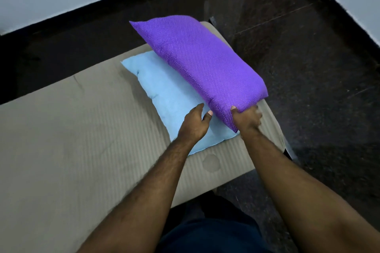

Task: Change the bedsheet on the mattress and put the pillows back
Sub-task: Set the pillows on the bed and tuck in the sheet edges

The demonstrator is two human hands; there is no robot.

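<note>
Your right hand grips the near corner of the purple pillow, fingers curled under it and thumb on top. Your left hand rests with relaxed, spread fingers on the blue pillow, holding nothing. Watch the purple pillow: it lies tilted across the blue one, and its right end sits at the mattress edge, so a one-handed pull could likely swing it off onto the dark floor. Dragging it may also shift the blue pillow beneath. The purple pillow stretches away from your right hand; the blue pillow lies flat under your left, at the head end of the beige-covered mattress.
</note>
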